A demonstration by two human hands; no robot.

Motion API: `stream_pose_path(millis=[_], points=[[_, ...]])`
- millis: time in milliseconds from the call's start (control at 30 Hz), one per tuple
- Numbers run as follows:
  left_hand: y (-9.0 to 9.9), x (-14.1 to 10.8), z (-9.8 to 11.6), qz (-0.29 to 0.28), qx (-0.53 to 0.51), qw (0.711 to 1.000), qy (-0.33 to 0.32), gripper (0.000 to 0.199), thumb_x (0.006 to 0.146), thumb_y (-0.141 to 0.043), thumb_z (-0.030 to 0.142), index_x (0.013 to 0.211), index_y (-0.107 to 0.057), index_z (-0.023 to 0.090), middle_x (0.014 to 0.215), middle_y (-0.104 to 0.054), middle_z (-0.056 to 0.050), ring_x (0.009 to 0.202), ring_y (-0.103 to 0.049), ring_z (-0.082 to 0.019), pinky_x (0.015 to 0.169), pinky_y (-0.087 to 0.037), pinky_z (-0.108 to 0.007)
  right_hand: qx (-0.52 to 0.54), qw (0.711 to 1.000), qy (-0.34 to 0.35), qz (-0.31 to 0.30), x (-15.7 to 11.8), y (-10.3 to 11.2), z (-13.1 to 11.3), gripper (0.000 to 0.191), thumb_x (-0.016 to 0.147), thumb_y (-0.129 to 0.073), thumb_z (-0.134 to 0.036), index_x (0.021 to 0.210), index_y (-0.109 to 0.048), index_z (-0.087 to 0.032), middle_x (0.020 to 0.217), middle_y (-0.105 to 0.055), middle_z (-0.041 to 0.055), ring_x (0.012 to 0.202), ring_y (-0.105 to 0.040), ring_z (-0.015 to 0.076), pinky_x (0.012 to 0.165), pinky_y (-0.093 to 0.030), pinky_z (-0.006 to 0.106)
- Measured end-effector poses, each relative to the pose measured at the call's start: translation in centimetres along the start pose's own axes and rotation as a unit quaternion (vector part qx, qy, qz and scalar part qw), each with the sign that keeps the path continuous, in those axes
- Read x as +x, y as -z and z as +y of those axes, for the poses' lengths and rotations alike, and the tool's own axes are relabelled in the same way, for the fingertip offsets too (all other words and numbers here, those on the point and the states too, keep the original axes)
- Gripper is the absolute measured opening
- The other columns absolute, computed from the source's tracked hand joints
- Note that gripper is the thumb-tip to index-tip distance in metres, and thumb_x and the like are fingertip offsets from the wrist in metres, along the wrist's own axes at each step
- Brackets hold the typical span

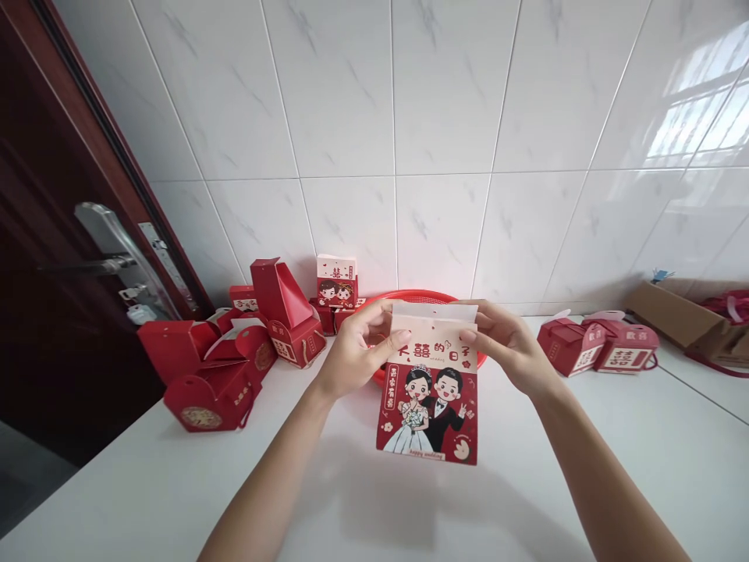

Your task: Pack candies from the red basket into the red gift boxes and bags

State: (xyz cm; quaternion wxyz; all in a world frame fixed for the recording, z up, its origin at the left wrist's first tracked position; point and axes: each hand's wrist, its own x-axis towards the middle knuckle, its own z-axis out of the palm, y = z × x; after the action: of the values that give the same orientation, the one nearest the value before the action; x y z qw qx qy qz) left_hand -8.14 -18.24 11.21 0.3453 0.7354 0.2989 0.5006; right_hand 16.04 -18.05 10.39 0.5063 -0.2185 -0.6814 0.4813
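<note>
A red and white paper gift bag, printed with a cartoon bride and groom, hangs upright above the table between my two hands. My left hand pinches its upper left edge, thumb on the front and fingers behind. At the upper right edge, my right hand grips it the same way. The bag's top edges stand slightly apart, with a pale back panel showing above the front one. Behind the bag, a red plastic basket is mostly hidden.
Several red boxes crowd the table's left side, some with raised flaps. A small printed bag stands near the tiled wall. Two closed red boxes sit to the right, beside a cardboard box. A dark door borders the left.
</note>
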Motion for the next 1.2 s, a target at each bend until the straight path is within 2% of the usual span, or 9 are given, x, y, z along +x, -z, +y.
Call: stream_pose_path(millis=[100, 167, 433, 700, 833, 933, 1000, 1133, 1200], points=[[-0.1, -0.1, -0.2, 0.033, 0.019, 0.999, 0.0, 0.034, 0.086, -0.074, 0.036, 0.114, -0.065, 0.018, 0.092, -0.076, -0.005, 0.085, -0.071, -0.018, 0.075, -0.058, -0.027, 0.006, 0.999, -0.009, -0.034, -0.2, 0.1, -0.1, 0.042, 0.093, -0.07, -0.036, 0.134, -0.059, -0.03, 0.09, -0.074, 0.0026, 0.078, -0.071, 0.0185, 0.066, -0.062, 0.033], [-0.1, -0.1, -0.3, 0.038, 0.027, 0.999, -0.003, 0.031, 0.087, -0.073, 0.032, 0.113, -0.066, 0.018, 0.086, -0.074, -0.003, 0.078, -0.069, -0.016, 0.07, -0.056, -0.025, -0.006, 0.999, 0.0, -0.032, -0.3, 0.2, 0.1, 0.043, 0.094, -0.069, -0.036, 0.136, -0.06, -0.032, 0.086, -0.075, 0.0014, 0.076, -0.071, 0.0181, 0.065, -0.062, 0.032], [-0.5, -0.3, 0.1, 0.053, 0.026, 0.998, -0.036, 0.012, 0.086, -0.071, 0.025, 0.096, -0.07, 0.02, 0.076, -0.066, 0.001, 0.062, -0.059, -0.009, 0.054, -0.049, -0.018, -0.059, 0.997, 0.059, -0.002, -0.3, 0.7, 0.2, 0.018, 0.087, -0.077, -0.033, 0.104, -0.082, -0.03, 0.093, -0.08, 0.0048, 0.075, -0.073, 0.0173, 0.061, -0.062, 0.027], [-0.7, -0.4, -0.3, 0.053, 0.049, 0.997, -0.038, 0.015, 0.084, -0.073, 0.026, 0.097, -0.076, 0.018, 0.096, -0.078, -0.006, 0.083, -0.073, -0.016, 0.071, -0.062, -0.024, -0.072, 0.996, 0.045, 0.031, -0.3, 0.7, 0.3, 0.011, 0.083, -0.081, -0.032, 0.094, -0.084, -0.03, 0.087, -0.082, 0.0059, 0.075, -0.077, 0.0207, 0.061, -0.064, 0.027], [-0.3, -0.4, -0.2, 0.013, 0.074, 0.997, -0.028, 0.023, 0.083, -0.074, 0.028, 0.104, -0.077, 0.019, 0.105, -0.078, -0.007, 0.086, -0.074, -0.018, 0.071, -0.064, -0.027, -0.091, 0.994, 0.044, 0.034, -0.1, 0.8, 0.9, 0.014, 0.082, -0.081, -0.033, 0.096, -0.083, -0.03, 0.09, -0.082, 0.006, 0.078, -0.077, 0.0224, 0.066, -0.065, 0.033], [-0.4, -0.3, -0.1, 0.017, 0.09, 0.996, -0.019, 0.022, 0.085, -0.075, 0.033, 0.102, -0.078, 0.02, 0.103, -0.079, -0.007, 0.088, -0.074, -0.02, 0.071, -0.064, -0.028, -0.106, 0.993, 0.046, 0.038, -0.1, 0.8, 1.1, 0.014, 0.084, -0.079, -0.035, 0.096, -0.084, -0.03, 0.091, -0.082, 0.006, 0.08, -0.076, 0.0229, 0.067, -0.064, 0.036], [-0.6, -0.2, -0.2, 0.033, 0.095, 0.995, -0.015, 0.021, 0.088, -0.072, 0.035, 0.101, -0.078, 0.02, 0.099, -0.079, -0.006, 0.083, -0.074, -0.018, 0.069, -0.063, -0.027, -0.115, 0.991, 0.041, 0.044, -0.2, 0.8, 1.1, 0.018, 0.085, -0.079, -0.035, 0.101, -0.083, -0.028, 0.086, -0.08, 0.0052, 0.074, -0.073, 0.0211, 0.064, -0.062, 0.036], [-1.0, -0.2, -0.6, 0.056, 0.089, 0.994, -0.032, 0.023, 0.089, -0.072, 0.033, 0.108, -0.077, 0.022, 0.104, -0.079, -0.005, 0.078, -0.074, -0.017, 0.067, -0.062, -0.026, -0.091, 0.995, -0.003, 0.044, -0.3, 0.5, 0.6, 0.049, 0.087, -0.077, -0.036, 0.134, -0.066, -0.027, 0.07, -0.072, 0.0, 0.063, -0.067, 0.0172, 0.057, -0.057, 0.032], [-1.0, -0.3, -0.6, 0.072, 0.094, 0.992, -0.05, 0.021, 0.089, -0.072, 0.032, 0.107, -0.077, 0.023, 0.105, -0.079, -0.005, 0.08, -0.073, -0.016, 0.069, -0.062, -0.025, -0.077, 0.996, -0.028, 0.03, -0.2, 0.4, 0.4, 0.05, 0.089, -0.074, -0.04, 0.135, -0.063, -0.024, 0.069, -0.071, 0.0003, 0.065, -0.068, 0.0173, 0.057, -0.056, 0.03]])
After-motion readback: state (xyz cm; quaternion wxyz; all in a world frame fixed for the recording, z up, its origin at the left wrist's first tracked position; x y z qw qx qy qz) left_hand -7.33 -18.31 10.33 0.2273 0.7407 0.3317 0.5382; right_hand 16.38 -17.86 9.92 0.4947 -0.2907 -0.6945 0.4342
